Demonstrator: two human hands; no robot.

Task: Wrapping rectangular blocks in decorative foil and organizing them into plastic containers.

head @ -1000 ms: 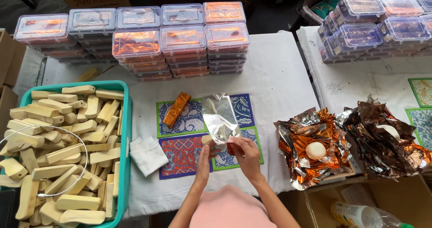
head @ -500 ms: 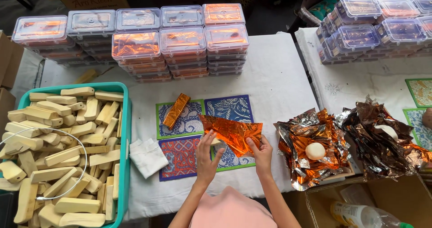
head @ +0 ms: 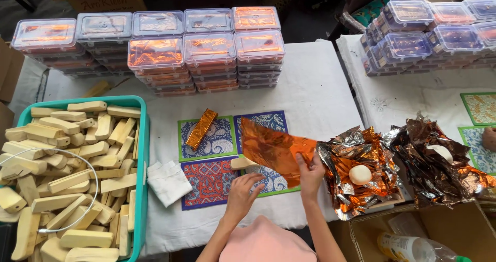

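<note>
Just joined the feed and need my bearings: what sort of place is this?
Probably a small hand-packing workstation. A teal crate holds pale wooden blocks, stacks of clear lidded boxes line the cloth-covered table, and the right hand holds an orange foil sheet.

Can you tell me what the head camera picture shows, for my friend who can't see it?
A person's right hand holds an orange foil sheet over patterned mats while the left hand reaches toward a small wooden block. A teal tub of wooden blocks stands left; stacked clear boxes behind.
</note>
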